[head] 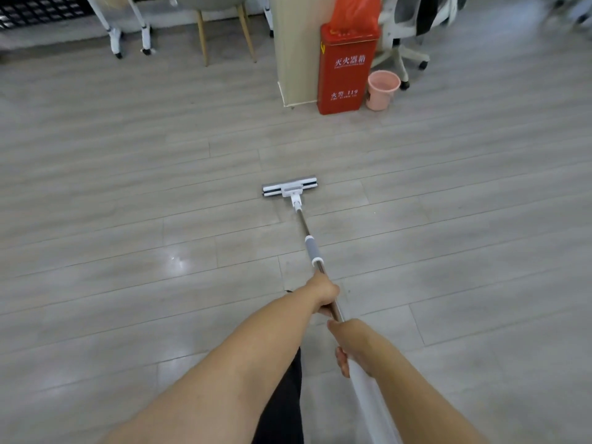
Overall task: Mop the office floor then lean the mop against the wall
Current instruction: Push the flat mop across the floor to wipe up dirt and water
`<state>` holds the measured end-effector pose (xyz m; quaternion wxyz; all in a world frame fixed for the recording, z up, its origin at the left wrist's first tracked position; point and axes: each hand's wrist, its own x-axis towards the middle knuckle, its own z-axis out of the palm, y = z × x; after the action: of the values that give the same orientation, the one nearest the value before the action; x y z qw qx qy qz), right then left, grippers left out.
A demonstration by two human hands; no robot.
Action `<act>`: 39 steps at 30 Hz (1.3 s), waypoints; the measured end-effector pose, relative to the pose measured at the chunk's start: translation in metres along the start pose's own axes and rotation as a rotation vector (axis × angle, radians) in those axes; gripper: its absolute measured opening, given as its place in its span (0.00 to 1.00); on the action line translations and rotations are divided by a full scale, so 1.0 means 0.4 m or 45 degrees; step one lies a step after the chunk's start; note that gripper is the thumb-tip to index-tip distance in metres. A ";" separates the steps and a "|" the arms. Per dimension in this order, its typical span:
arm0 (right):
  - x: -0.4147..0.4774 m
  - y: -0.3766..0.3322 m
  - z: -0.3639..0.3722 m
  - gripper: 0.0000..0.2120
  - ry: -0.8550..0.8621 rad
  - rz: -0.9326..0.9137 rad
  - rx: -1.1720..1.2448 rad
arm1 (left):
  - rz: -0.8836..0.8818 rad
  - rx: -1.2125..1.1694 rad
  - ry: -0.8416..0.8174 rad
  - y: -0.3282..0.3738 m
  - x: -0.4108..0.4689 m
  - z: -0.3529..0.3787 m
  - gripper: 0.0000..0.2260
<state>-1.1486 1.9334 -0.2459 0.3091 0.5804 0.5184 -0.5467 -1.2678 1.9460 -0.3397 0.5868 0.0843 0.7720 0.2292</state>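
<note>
Mop [312, 248] in both our hands, reaching away from us over the grey plank floor [128, 187], its flat head [290, 186] lying on the boards mid-room, well short of the far furniture. Our left hand [325, 293] wraps the bare metal pole just below the grey sleeve. This is the farther of the two grips, where we judge it steers and presses the head. Our right hand [352, 344] closes round the white upper section nearer our body, likely to drive the stroke. Both sets of fingers are curled round the shaft.

The mop looks slim: a white and grey rectangular head set crosswise, a white swivel joint, a shiny steel tube, the grey sleeve with white rings, then a thicker white handle running off the bottom edge. A glossy patch [179, 261] on the boards to the left may be wet, or only reflected light.

Along the far side, left to right, we see white caster legs [115, 36], a chair with wooden legs [224, 33], a pale pillar [298, 49], a red fire extinguisher box [347, 68] against it, a pink bucket [383, 89] and a white office chair [407, 30]. We judge mopping under way, the leaning not yet done.
</note>
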 end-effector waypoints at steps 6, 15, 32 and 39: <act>-0.194 0.239 0.021 0.17 -0.029 0.029 0.094 | -0.056 -0.081 -0.039 -0.123 -0.251 0.162 0.08; -0.169 0.240 0.073 0.19 0.032 0.023 0.094 | -0.070 -0.015 0.085 -0.166 -0.216 0.161 0.14; 0.065 -0.137 -0.052 0.27 0.078 0.056 0.053 | -0.049 -0.028 0.085 0.100 0.085 -0.079 0.14; 0.047 -0.027 -0.028 0.27 0.094 0.015 0.081 | -0.054 -0.041 0.089 0.036 0.065 -0.007 0.22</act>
<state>-1.1577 1.9517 -0.2593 0.2746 0.6126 0.5084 -0.5393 -1.2800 1.9683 -0.3552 0.5654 0.0506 0.7899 0.2320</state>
